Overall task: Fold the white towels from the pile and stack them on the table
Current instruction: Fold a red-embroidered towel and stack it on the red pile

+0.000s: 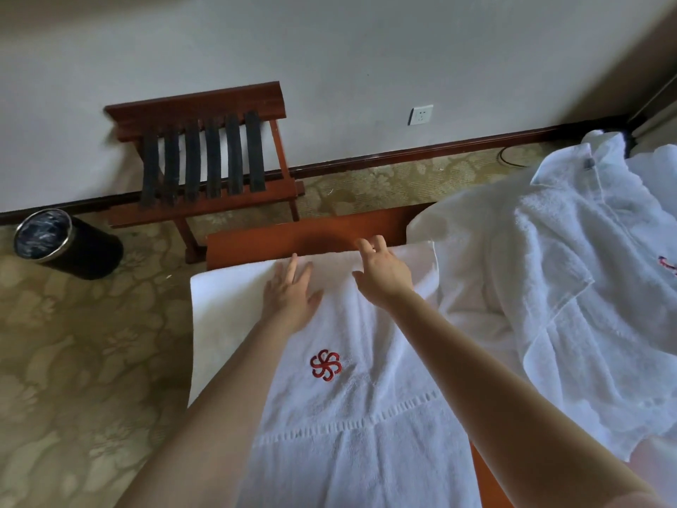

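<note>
A white towel (351,390) with a red embroidered emblem lies spread lengthwise on the orange-brown table (315,236). My left hand (291,293) lies flat on the towel near its far edge, fingers straight. My right hand (383,269) is just to the right, over the same far edge, fingers spread and slightly bent; it holds nothing. To the right, a pile of white towels (542,265) is heaped on the table and partly overlaps the spread towel.
A wooden luggage rack (208,155) with black straps stands against the wall beyond the table. A black waste bin (66,243) stands on the patterned carpet at the left. A wall socket (420,114) sits above the skirting board.
</note>
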Demonstrator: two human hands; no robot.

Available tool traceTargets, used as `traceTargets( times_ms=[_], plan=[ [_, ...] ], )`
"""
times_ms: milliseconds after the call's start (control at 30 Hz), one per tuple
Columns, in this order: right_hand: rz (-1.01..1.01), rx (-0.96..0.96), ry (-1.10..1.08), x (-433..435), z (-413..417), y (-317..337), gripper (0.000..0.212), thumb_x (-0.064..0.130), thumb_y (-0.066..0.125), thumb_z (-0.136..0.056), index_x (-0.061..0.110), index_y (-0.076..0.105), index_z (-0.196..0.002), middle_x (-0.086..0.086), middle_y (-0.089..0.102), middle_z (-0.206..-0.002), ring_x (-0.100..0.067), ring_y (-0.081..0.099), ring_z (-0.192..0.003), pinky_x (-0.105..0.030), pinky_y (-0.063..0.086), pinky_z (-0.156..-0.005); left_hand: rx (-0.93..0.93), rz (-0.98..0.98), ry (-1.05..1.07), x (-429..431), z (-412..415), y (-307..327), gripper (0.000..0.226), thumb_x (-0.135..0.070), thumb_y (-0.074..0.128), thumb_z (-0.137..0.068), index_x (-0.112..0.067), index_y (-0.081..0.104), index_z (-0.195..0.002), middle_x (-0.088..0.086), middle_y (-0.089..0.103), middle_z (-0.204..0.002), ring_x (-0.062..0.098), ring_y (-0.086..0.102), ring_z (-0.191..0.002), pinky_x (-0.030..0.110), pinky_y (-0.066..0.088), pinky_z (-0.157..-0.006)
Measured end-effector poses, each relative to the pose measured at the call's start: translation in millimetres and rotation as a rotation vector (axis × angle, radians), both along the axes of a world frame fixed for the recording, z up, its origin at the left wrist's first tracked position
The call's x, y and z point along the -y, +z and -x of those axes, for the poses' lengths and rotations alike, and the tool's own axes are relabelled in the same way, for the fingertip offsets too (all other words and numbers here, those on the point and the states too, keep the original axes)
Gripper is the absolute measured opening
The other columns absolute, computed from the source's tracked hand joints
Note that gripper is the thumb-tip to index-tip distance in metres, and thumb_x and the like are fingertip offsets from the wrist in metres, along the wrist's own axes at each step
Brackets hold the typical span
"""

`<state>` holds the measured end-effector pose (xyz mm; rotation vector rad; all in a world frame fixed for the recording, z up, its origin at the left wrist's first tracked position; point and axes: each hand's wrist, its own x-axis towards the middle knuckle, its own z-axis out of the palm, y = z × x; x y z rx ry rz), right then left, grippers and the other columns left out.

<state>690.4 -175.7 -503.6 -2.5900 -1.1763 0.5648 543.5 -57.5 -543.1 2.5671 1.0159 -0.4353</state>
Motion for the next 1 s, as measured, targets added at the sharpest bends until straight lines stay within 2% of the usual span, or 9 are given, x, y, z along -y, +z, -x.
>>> traceTargets(
  times_ms=[167,267,333,400,467,567,633,733,1000],
  plan=[
    [0.106,-0.004,-0.151,-14.4,-13.6,-16.2,0.034,0.030,0.051,-0.096,0.011,0.044,-0.123,-0.010,0.038,-0.122,-0.032,0.054,-0.082,-0.035,0.037,-0.056,-0.150,-0.033,-0.084,-23.6,32.4,-16.2,0.068,-0.065,0.014,-0.094,-0.036,-0.013,-0.150,-0.009,-0.030,-0.154,0.022,-0.026,-0.143,0.052,-0.005,-0.114],
    [0.058,0.030,-0.178,-14.9,-13.9,-21.1,0.028,0.027,0.049,-0.097,0.009,0.045,-0.118,-0.012,0.039,-0.118,-0.030,0.042,-0.070,-0.033,0.031,-0.053,-0.167,-0.030,-0.103,-24.7,34.1,-18.9,0.067,-0.066,0.009,-0.093,-0.036,-0.016,-0.148,-0.010,-0.034,-0.152,0.020,-0.031,-0.140,0.051,-0.011,-0.113],
    [-0.010,0.061,-0.175,-10.7,-6.0,-22.4,0.027,0.022,0.050,-0.095,0.010,0.046,-0.119,-0.012,0.040,-0.121,-0.031,0.046,-0.073,-0.033,0.032,-0.054,-0.139,-0.024,-0.098,-22.2,33.2,-15.8,0.066,-0.062,0.012,-0.095,-0.035,-0.013,-0.150,-0.009,-0.031,-0.154,0.021,-0.030,-0.141,0.051,-0.012,-0.113],
    [-0.112,0.077,-0.167,-2.6,6.8,-20.7,0.030,0.018,0.055,-0.091,0.009,0.050,-0.120,-0.013,0.042,-0.124,-0.034,0.053,-0.088,-0.034,0.038,-0.057,-0.017,-0.026,-0.039,-16.3,32.4,-8.9,0.063,-0.049,0.027,-0.099,-0.028,0.005,-0.153,-0.003,-0.016,-0.159,0.023,-0.019,-0.145,0.048,-0.005,-0.115],
    [-0.220,0.094,-0.131,8.5,22.9,-17.3,0.031,0.013,0.059,-0.087,0.006,0.056,-0.117,-0.016,0.049,-0.119,-0.035,0.052,-0.099,-0.039,0.048,-0.066,0.233,-0.042,0.110,-3.2,37.1,2.6,0.055,-0.028,0.048,-0.095,-0.011,0.035,-0.146,0.011,0.015,-0.158,0.030,0.007,-0.146,0.045,0.012,-0.116],
    [-0.350,0.100,-0.090,30.5,52.1,-9.6,0.026,0.003,0.062,-0.081,0.001,0.062,-0.107,-0.018,0.057,-0.106,-0.037,0.053,-0.095,-0.043,0.050,-0.072,0.477,-0.136,0.208,28.2,59.5,18.2,0.034,-0.010,0.064,-0.084,0.002,0.062,-0.115,0.022,0.054,-0.123,0.040,0.049,-0.116,0.045,0.044,-0.092],
    [-0.394,0.087,-0.074,47.1,71.9,-4.8,0.025,-0.001,0.062,-0.078,0.001,0.062,-0.103,-0.016,0.058,-0.100,-0.036,0.055,-0.089,-0.041,0.050,-0.068,0.526,-0.127,0.156,50.2,81.5,23.7,0.019,-0.003,0.066,-0.081,0.004,0.065,-0.098,0.020,0.058,-0.103,0.036,0.056,-0.095,0.039,0.049,-0.075],
    [-0.421,0.094,-0.064,76.9,96.4,-0.4,0.023,-0.002,0.063,-0.076,0.001,0.062,-0.099,-0.014,0.060,-0.094,-0.033,0.057,-0.084,-0.040,0.050,-0.065,0.570,-0.086,0.138,76.7,113.9,27.2,0.008,0.002,0.065,-0.080,0.004,0.065,-0.088,0.016,0.058,-0.088,0.032,0.057,-0.081,0.033,0.045,-0.066],
    [-0.232,0.094,-0.019,173.0,129.3,-6.8,0.017,0.001,0.066,-0.075,0.002,0.064,-0.092,-0.010,0.060,-0.089,-0.033,0.056,-0.083,-0.036,0.046,-0.062,0.484,-0.018,0.180,127.8,176.4,21.1,0.008,0.001,0.070,-0.075,0.002,0.066,-0.082,0.014,0.058,-0.083,0.031,0.059,-0.074,0.036,0.049,-0.059]
  ],
)
